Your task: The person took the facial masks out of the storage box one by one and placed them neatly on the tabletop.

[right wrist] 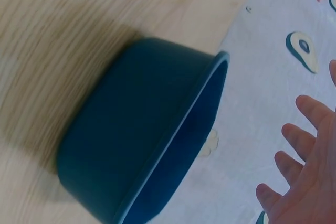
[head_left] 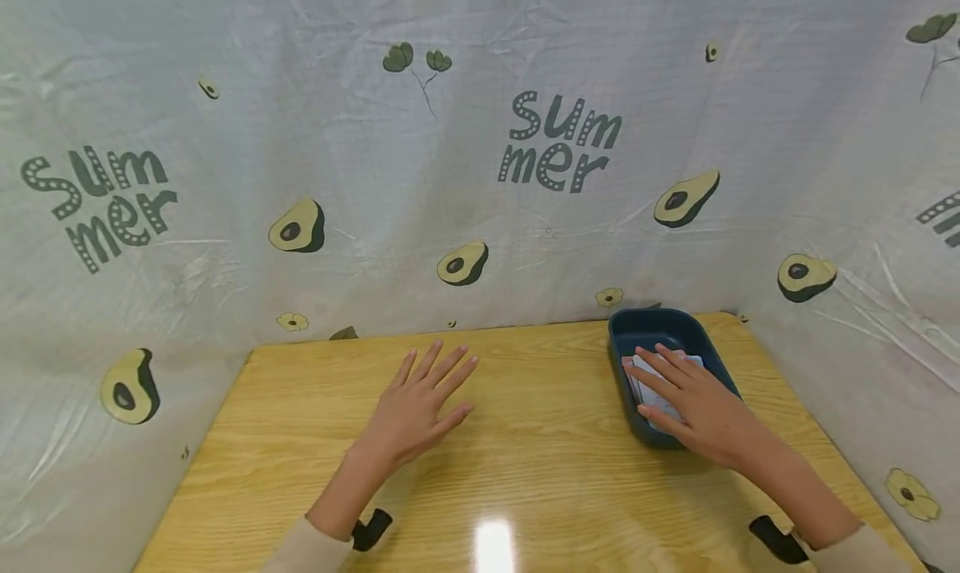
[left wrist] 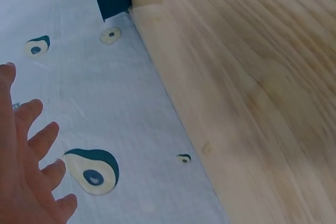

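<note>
A dark blue rectangular bin (head_left: 643,427) stands at the right of the wooden table, with several flat pieces like cards or papers (head_left: 651,400) inside. Over the bin hovers my right hand (head_left: 701,411), fingers straight and spread, holding nothing; it partly hides the contents. My left hand (head_left: 416,411) is held above the middle-left of the table, fingers spread apart, also with nothing in it. In the right wrist view the bin (right wrist: 131,114) shows its outer wall, and the right hand (right wrist: 307,166) is apart from it. The left wrist view shows the left hand (left wrist: 31,166) at its edge.
The wooden table (head_left: 525,473) spreads beneath both hands. A whitish cloth (head_left: 375,173) printed with avocados and lettering hangs behind it and along both sides. The bin stands close to the table's back right corner. A black strap shows at each wrist.
</note>
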A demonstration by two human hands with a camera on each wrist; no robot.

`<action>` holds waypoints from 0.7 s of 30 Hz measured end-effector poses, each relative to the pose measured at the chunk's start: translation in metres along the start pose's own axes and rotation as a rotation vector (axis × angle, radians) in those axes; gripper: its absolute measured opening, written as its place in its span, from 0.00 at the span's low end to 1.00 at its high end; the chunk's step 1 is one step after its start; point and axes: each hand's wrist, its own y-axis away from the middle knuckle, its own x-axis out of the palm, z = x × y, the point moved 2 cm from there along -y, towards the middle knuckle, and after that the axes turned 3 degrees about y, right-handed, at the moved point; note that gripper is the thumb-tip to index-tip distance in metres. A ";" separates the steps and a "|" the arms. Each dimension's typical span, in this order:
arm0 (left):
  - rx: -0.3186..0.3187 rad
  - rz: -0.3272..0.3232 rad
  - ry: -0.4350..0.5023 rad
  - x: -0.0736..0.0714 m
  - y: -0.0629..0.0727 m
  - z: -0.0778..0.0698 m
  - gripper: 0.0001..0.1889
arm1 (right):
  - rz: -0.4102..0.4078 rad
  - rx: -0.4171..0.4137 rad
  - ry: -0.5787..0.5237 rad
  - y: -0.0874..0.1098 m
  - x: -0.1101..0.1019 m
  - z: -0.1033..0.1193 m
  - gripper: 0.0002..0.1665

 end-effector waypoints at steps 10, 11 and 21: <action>0.051 0.003 0.040 0.004 -0.035 -0.023 0.34 | 0.008 0.043 -0.013 0.008 -0.014 -0.022 0.35; 0.051 0.010 0.048 0.004 -0.038 -0.025 0.34 | 0.008 0.048 -0.022 0.009 -0.015 -0.024 0.35; 0.085 0.031 0.049 0.011 -0.069 -0.047 0.33 | 0.019 0.103 -0.107 0.019 -0.023 -0.045 0.35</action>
